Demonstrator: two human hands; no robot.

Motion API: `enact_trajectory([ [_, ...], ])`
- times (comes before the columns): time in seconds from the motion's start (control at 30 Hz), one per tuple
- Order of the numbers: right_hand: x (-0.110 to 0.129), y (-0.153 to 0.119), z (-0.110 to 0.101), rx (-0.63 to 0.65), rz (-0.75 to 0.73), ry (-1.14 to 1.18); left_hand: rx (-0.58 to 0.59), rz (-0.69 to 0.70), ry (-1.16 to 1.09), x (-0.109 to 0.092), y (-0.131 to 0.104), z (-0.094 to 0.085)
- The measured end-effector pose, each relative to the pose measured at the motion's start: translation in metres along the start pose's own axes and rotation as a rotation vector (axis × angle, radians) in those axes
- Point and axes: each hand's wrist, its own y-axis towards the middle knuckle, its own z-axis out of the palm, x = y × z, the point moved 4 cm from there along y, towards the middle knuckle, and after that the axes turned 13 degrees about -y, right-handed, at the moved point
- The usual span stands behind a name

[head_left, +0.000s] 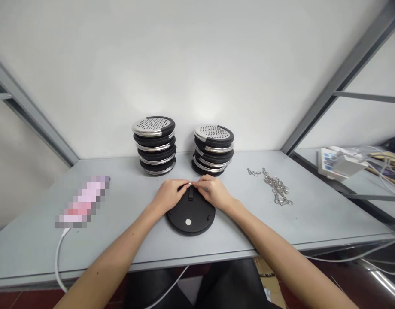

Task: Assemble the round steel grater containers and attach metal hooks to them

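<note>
A round black device (pixel 197 221) lies on the table in front of me, its dark side up, with a white round dot near its front edge and a short dark strap or tab towards the far edge. At that far edge, my left hand (pixel 170 192) and my right hand (pixel 215 191) meet with thumbs and fingers closed in a pinch. Between the fingertips shows a small silver metal piece (pixel 190 183), mostly hidden, so its exact shape is unclear. Both hands also rest against the rim of the device.
Two stacks of round black-and-silver devices, a left stack (pixel 154 146) and a right stack (pixel 213 150), stand near the wall. Small metal clips (pixel 276 186) lie in a pile at right. A blurred-out phone (pixel 84 201) with a white cable is at left. A power strip (pixel 334 163) sits beyond the frame post.
</note>
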Motion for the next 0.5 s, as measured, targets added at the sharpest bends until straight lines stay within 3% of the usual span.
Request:
enact_trajectory([
  [0.27,0.0025,0.0028,0.0020,0.011,-0.009,-0.046,0.034,0.051,-0.043,-0.0012,0.0006,0.0019],
  [0.5,0.0064,0.0042,0.0021,0.062,-0.027,-0.145,0.077,0.090,0.083,-0.0036,0.0007,0.0042],
])
